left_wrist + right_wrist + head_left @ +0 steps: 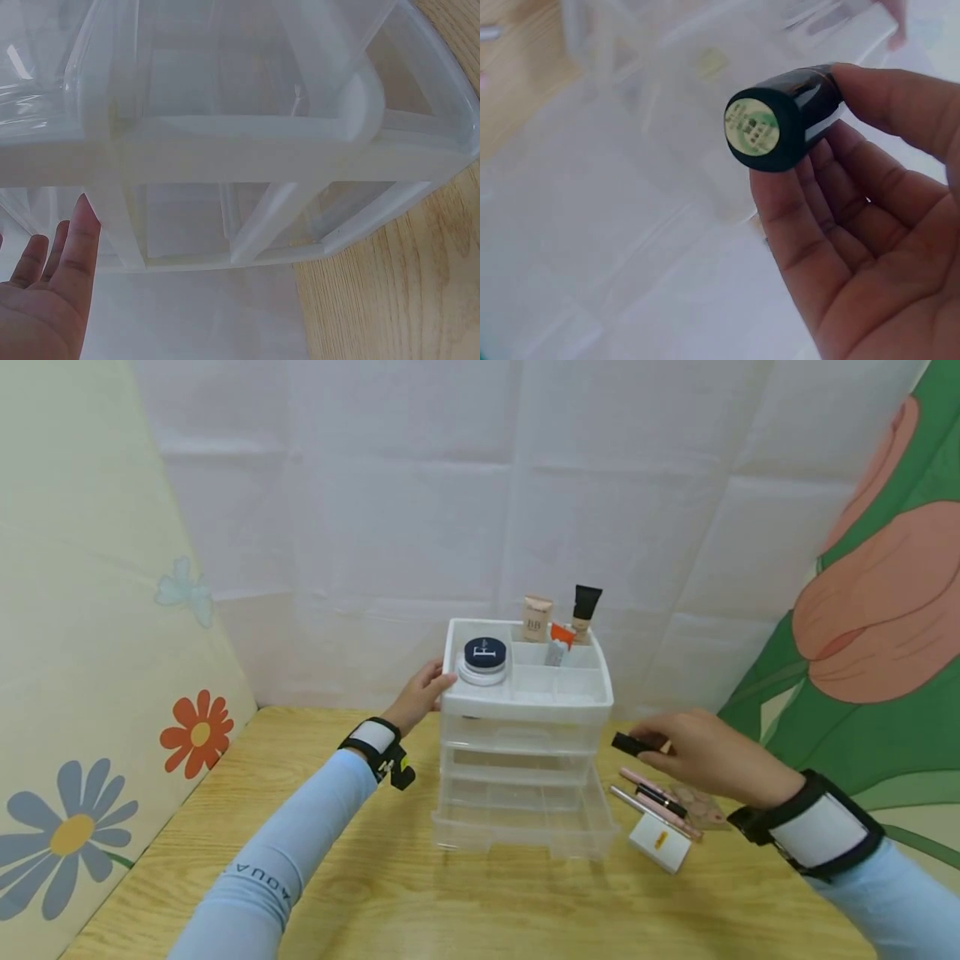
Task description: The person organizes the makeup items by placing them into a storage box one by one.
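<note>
- Pinched between thumb and fingertips of the right hand (705, 752), a short black cosmetic tube (630, 744) lies sideways in the air, just to the right of a clear plastic drawer organizer (525, 752).
- From the right wrist view, the tube's (780, 116) round end faces the camera and carries a pale green label; the print is too blurred to read.
- Left hand (422, 693) rests with straight, relaxed fingers against the upper left side of the organizer and holds nothing.
- From the left wrist view, those fingertips (79, 225) touch the white frame of the organizer (247, 157).
- On the organizer's white top tray (525, 689), a round jar with a dark blue lid (483, 660) sits in the front left section.
- At the back of the tray stand a beige BB cream tube (537, 618) and a tube with a black cap (585, 610), with a small orange item (562, 633) between them.
- The bottom drawer (525, 831) is pulled partly out.
- On the wooden table (480, 902), to the right of the organizer and beneath the right hand, lie several slim pink and black makeup sticks (660, 802) and a small white box (659, 842).
</note>
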The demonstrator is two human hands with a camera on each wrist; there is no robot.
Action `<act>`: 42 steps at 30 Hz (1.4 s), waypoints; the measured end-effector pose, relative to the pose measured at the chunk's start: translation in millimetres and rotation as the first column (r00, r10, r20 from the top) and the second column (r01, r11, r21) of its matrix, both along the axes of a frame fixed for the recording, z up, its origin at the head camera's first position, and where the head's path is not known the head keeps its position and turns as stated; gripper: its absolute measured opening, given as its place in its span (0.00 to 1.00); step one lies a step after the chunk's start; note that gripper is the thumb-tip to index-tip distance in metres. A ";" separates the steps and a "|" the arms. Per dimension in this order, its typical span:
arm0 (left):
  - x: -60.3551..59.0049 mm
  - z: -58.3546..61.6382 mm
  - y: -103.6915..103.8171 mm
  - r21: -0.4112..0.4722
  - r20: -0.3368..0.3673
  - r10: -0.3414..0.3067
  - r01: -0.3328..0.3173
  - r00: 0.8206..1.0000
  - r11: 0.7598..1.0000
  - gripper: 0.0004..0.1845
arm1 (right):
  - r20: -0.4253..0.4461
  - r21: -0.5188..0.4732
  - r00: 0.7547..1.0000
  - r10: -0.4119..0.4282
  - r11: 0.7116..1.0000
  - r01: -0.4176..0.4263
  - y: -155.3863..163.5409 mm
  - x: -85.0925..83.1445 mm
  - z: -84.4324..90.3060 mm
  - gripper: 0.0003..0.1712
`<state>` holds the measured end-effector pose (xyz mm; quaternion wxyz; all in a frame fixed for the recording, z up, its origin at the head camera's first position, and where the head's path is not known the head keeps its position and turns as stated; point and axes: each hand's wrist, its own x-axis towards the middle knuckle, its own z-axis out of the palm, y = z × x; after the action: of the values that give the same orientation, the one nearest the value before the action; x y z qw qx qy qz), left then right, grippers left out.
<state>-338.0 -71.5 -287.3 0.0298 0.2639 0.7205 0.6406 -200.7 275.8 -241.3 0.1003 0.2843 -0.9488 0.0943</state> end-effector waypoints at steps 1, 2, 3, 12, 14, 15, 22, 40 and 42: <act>-0.2 0.2 -0.4 0.002 0.000 0.001 -0.001 1.000 1.000 0.26 | 0.002 0.002 1.000 0.024 1.000 -0.024 -5.0 -0.4 2.7 0.11; -0.3 0.5 -0.7 0.003 0.000 0.002 -0.002 1.000 1.000 0.26 | 0.012 -0.001 0.999 0.048 0.999 -0.048 -9.8 -1.1 5.0 0.11; -0.3 0.8 -1.1 0.002 0.000 0.003 -0.003 1.000 1.000 0.26 | 0.019 0.004 0.998 0.067 0.998 -0.067 -14.5 -1.7 7.0 0.11; -22.7 -17.7 -3.7 0.024 0.001 0.023 -0.023 1.000 0.999 0.26 | 0.075 0.098 0.986 0.149 0.983 -0.156 -52.3 -10.3 10.3 0.10; -22.2 -17.7 -3.7 0.028 0.000 0.024 -0.024 1.000 0.999 0.26 | 0.105 0.105 0.978 0.181 0.976 -0.192 -60.2 -15.7 9.1 0.09; -21.9 -17.6 -3.8 0.029 -0.001 0.021 -0.021 1.000 0.999 0.27 | 0.116 0.111 0.975 0.189 0.973 -0.202 -64.4 -18.5 8.2 0.08; -21.7 -16.1 -3.8 0.035 0.000 0.008 -0.008 1.000 0.999 0.27 | 0.214 0.154 0.952 0.218 0.955 -0.253 -92.0 -35.4 -1.8 0.08; -22.9 -16.1 -2.5 0.006 0.009 0.010 -0.011 1.000 1.000 0.28 | 0.490 0.175 0.859 0.147 0.949 -0.262 -138.7 -57.9 -48.3 0.08; -22.4 -14.9 -2.3 0.002 0.019 0.009 -0.009 1.000 1.000 0.28 | 0.501 0.170 0.850 0.160 0.946 -0.278 -141.4 -58.4 -53.3 0.08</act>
<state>-360.3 -73.7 -302.3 0.0336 0.2543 0.7208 0.6439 -259.1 134.4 -294.6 -0.1845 0.3686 -0.9091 0.0595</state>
